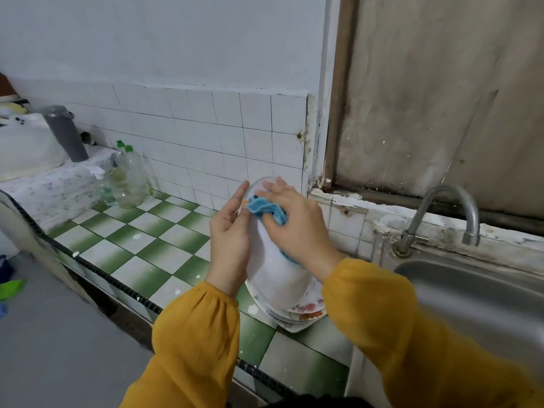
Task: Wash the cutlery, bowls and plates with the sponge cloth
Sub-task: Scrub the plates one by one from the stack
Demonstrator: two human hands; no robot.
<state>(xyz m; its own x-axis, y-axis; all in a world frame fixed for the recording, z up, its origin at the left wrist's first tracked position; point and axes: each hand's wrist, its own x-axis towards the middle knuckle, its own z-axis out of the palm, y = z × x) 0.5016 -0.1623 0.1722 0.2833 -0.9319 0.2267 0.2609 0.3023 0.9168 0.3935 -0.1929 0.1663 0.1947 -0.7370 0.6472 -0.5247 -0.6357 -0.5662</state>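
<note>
A white oval plate [275, 278] stands on edge above the counter. My left hand [231, 231] holds its left rim with the fingers along the edge. My right hand [297, 228] presses a blue sponge cloth [265, 210] flat against the plate's face, fingers fairly straight. Under the held plate lies a stack of plates [306, 312] with a red flower print, on the green-and-white tiled counter [141, 248]. No cutlery or bowls show.
A steel sink [477, 301] with a curved tap [441, 219] sits to the right. Clear bottles with green caps [126, 178] stand at the back left by the tiled wall, and a grey flask [66, 134] is on a raised ledge.
</note>
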